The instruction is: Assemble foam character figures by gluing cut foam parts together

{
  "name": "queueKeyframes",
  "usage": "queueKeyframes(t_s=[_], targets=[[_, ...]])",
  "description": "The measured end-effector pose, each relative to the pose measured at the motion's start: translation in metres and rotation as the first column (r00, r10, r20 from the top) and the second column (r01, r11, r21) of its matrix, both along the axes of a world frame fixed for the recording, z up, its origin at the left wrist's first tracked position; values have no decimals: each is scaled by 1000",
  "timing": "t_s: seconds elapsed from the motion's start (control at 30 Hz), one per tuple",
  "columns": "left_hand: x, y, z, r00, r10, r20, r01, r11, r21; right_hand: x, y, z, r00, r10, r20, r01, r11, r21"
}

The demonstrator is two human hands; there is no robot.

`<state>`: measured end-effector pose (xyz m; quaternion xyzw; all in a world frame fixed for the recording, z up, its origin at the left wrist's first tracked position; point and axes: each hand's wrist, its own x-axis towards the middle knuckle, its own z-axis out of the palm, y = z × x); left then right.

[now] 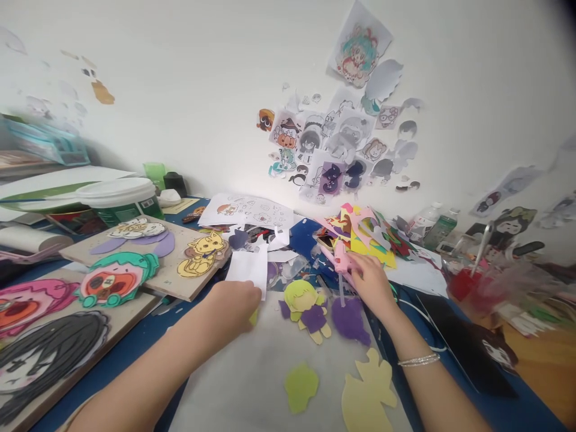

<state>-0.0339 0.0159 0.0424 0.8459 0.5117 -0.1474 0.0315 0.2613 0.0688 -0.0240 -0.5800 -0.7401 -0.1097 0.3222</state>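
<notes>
Pink glue gun [341, 257], colourful scraps [363, 227] behind, bottles [441, 231]

No text readable for certain. White-rimmed tub [126, 207]: small pale label [147, 204] on green side, print too small. In front of tub, white cutout [135, 228]: brownish letter-like marks, undecipherable. Far right of tub, bottle with pale label [423, 221]: print blurred.
</notes>
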Motion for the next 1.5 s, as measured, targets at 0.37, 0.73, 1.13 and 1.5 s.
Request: queueKeyframes(t_s=[0.37,0.73,1.13,1.5], targets=[[1,-1,8,998,-31,48,32,999,-38,21,10,-2,983,-158,95,171,973,-155],[-2,1,9,994,-21,111,27,998,-49,22,8,2,962,-266,60,269,962,-45],[-11,7,-2,954,-95,285,103,995,-13,17,-1,10,964,-184,-193,221,956,193],[-9,16,-3,965,-41,260,63,995,-76,11,-3,10,973,-126,-193,168,962,217]])
